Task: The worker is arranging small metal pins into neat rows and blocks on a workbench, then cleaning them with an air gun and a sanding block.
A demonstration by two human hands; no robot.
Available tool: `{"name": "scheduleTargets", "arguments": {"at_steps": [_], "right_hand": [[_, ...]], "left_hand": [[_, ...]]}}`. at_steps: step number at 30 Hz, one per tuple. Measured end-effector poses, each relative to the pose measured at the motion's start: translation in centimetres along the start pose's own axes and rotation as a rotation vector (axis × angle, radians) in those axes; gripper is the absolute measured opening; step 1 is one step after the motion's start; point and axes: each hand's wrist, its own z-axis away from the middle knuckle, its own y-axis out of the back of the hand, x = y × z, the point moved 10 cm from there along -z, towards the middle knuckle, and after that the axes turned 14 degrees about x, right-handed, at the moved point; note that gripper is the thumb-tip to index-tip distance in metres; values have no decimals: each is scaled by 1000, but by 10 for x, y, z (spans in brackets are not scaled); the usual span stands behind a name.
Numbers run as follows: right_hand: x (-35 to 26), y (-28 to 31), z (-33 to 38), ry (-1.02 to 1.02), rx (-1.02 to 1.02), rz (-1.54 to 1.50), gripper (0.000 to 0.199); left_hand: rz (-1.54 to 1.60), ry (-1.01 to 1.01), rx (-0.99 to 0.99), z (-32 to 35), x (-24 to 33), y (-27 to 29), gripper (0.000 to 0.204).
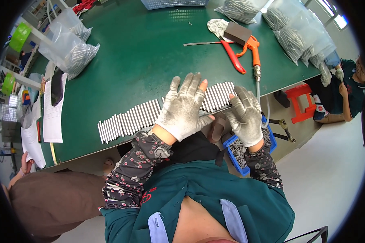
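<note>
A long row of slim metal rods (141,117) lies side by side along the near edge of the green table. My left hand (181,108), in a soiled white glove with bare tips on some digits, rests flat over the middle of the row. Its fingers are stretched out and hide the rods beneath. At the row's right end, my right hand (246,115) wears a similar glove, fingers extended beside the last rods. Neither hand visibly grips anything; whether the palms press on the rods cannot be seen.
An orange air gun (253,52) with a hose, red-handled pliers (233,56) and a brown block (237,33) lie beyond my right hand. Bags of rods (290,30) stand far right. Below the table edge, a blue crate (275,139) holds metal pieces. People sit either side.
</note>
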Motion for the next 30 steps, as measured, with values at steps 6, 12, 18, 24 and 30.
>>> {"name": "scheduleTargets", "arguments": {"at_steps": [6, 12, 18, 24, 30], "right_hand": [[-1, 0, 2, 0, 13, 25, 47], [-2, 1, 0, 2, 36, 37, 46], [-3, -1, 1, 11, 23, 24, 47], [-1, -1, 4, 17, 43, 26, 48], [-1, 1, 1, -1, 22, 21, 52]], "left_hand": [[-137, 66, -93, 25, -49, 27, 103], [-118, 6, -86, 30, -36, 9, 101], [53, -50, 24, 12, -13, 9, 96], [113, -44, 39, 14, -13, 13, 98], [152, -27, 20, 14, -15, 13, 94]]}}
